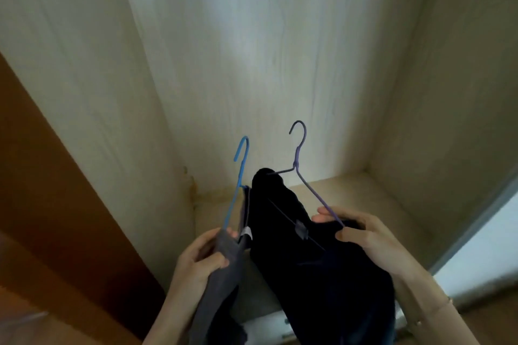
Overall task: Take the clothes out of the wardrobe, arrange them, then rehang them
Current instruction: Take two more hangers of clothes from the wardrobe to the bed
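Note:
My left hand (203, 256) grips a grey garment (221, 283) that hangs on a blue wire hanger (240, 168), hook pointing up. My right hand (361, 235) pinches the shoulder arm of a purple wire hanger (298, 154), which carries a dark navy garment (314, 269). The navy cloth bunches over the hanger's left arm and drapes down between my forearms. Both hangers are held side by side inside the wardrobe (252, 64), low in the compartment. No hanging rail is in view.
The wardrobe's pale wood-grain back and side panels surround the hands, with its floor panel (350, 190) just behind them. A brown door panel (56, 190) stands at the left. A grey frame edge (476, 232) and bright floor lie at the right.

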The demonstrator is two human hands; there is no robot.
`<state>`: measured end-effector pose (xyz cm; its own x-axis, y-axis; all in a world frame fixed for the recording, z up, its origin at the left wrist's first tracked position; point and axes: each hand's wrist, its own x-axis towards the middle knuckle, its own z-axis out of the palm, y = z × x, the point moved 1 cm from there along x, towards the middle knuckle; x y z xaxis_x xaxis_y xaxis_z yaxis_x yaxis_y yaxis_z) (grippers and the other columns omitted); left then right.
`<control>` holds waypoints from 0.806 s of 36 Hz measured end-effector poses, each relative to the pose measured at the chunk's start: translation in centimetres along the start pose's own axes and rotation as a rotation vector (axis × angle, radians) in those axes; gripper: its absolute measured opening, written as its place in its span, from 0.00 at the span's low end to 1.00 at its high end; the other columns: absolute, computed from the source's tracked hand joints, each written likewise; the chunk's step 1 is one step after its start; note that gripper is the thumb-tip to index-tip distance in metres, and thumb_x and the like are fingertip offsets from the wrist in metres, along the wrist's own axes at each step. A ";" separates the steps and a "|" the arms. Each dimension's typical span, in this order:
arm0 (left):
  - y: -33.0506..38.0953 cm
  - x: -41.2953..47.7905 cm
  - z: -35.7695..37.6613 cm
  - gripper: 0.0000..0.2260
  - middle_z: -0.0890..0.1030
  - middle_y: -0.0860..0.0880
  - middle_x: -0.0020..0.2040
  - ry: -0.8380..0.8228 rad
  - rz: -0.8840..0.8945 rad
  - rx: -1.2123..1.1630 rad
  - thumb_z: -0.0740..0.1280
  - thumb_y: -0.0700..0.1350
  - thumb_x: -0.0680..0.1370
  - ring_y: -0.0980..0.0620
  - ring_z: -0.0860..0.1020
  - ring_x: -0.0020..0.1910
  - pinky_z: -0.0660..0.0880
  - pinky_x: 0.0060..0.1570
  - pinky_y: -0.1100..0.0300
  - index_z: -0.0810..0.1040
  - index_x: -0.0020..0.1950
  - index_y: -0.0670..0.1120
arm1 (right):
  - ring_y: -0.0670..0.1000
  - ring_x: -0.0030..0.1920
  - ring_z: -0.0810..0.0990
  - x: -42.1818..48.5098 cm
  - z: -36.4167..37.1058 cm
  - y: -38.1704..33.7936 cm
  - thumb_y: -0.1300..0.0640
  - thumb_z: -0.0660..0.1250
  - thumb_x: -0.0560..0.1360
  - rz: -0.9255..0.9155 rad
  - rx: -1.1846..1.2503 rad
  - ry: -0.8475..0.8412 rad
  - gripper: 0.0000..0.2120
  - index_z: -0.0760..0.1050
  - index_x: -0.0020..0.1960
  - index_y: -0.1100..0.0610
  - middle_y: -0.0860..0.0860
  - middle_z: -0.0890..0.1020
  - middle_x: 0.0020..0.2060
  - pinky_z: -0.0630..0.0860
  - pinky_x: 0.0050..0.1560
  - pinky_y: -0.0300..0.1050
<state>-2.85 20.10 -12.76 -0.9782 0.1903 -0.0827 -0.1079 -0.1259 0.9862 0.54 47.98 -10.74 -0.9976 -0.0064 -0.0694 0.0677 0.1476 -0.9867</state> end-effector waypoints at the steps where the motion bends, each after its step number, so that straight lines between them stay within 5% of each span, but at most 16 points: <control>1: -0.2 -0.2 0.2 0.29 0.86 0.54 0.37 -0.025 -0.007 0.012 0.68 0.44 0.45 0.63 0.83 0.38 0.76 0.38 0.74 0.78 0.45 0.42 | 0.35 0.51 0.81 -0.7 -0.1 0.3 0.65 0.63 0.61 0.006 0.015 0.025 0.19 0.85 0.48 0.59 0.42 0.82 0.55 0.73 0.47 0.23; 4: -0.4 -0.5 0.4 0.29 0.86 0.55 0.36 -0.082 -0.010 0.033 0.67 0.44 0.45 0.64 0.82 0.38 0.76 0.38 0.74 0.78 0.45 0.42 | 0.37 0.54 0.81 -2.6 -0.3 1.1 0.73 0.65 0.69 0.008 0.033 0.095 0.21 0.87 0.42 0.50 0.40 0.84 0.54 0.73 0.51 0.25; 9: -0.6 0.3 0.7 0.25 0.85 0.56 0.36 -0.192 0.003 0.079 0.68 0.40 0.49 0.65 0.82 0.38 0.75 0.37 0.75 0.79 0.46 0.44 | 0.44 0.59 0.79 -6.2 -0.3 1.4 0.77 0.61 0.72 0.050 0.042 0.268 0.23 0.87 0.46 0.53 0.44 0.83 0.58 0.72 0.53 0.27; 13: -1.4 1.2 0.8 0.21 0.85 0.59 0.35 -0.284 -0.001 0.121 0.67 0.36 0.53 0.68 0.81 0.37 0.74 0.37 0.77 0.78 0.45 0.45 | 0.51 0.58 0.81 -9.6 0.7 1.5 0.76 0.61 0.73 0.079 0.056 0.453 0.23 0.86 0.48 0.53 0.48 0.83 0.59 0.73 0.59 0.44; 15: -1.8 1.7 0.5 0.24 0.85 0.60 0.36 -0.353 -0.006 0.135 0.68 0.42 0.49 0.69 0.81 0.38 0.74 0.38 0.77 0.78 0.45 0.46 | 0.55 0.51 0.82 -11.5 2.1 1.5 0.77 0.60 0.74 0.086 0.109 0.549 0.23 0.86 0.48 0.53 0.51 0.84 0.57 0.76 0.49 0.45; 18: -1.8 1.8 -0.4 0.17 0.85 0.57 0.39 -0.477 0.001 0.155 0.70 0.31 0.61 0.69 0.80 0.38 0.74 0.38 0.77 0.79 0.46 0.45 | 0.50 0.36 0.83 -14.4 5.6 1.4 0.77 0.59 0.74 0.090 0.191 0.726 0.23 0.86 0.47 0.54 0.50 0.87 0.47 0.77 0.32 0.35; 21: -2.0 0.9 -1.4 0.20 0.84 0.55 0.42 -0.622 0.009 0.190 0.62 0.23 0.70 0.69 0.80 0.38 0.73 0.36 0.77 0.79 0.46 0.47 | 0.45 0.33 0.84 -17.4 10.8 1.9 0.77 0.58 0.75 0.112 0.303 0.902 0.20 0.82 0.53 0.59 0.51 0.87 0.43 0.78 0.31 0.33; 25: -2.3 -1.4 -2.2 0.20 0.85 0.58 0.40 -0.806 -0.032 0.191 0.63 0.26 0.72 0.64 0.81 0.42 0.74 0.37 0.75 0.79 0.47 0.51 | 0.42 0.31 0.82 -21.7 18.4 3.1 0.77 0.58 0.74 0.141 0.378 1.160 0.21 0.80 0.57 0.60 0.57 0.84 0.49 0.76 0.29 0.32; 29: -1.8 -4.6 -2.8 0.18 0.85 0.57 0.42 -0.993 -0.098 0.222 0.65 0.29 0.73 0.62 0.82 0.43 0.74 0.41 0.66 0.80 0.47 0.54 | 0.47 0.35 0.82 -26.9 25.4 2.6 0.77 0.58 0.73 0.192 0.414 1.389 0.22 0.81 0.56 0.58 0.52 0.87 0.50 0.77 0.30 0.33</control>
<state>1.32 16.76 -14.56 -0.3675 0.9238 -0.1075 -0.0456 0.0976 0.9942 27.99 23.47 -15.19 -0.1697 0.9549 -0.2438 -0.0409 -0.2540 -0.9663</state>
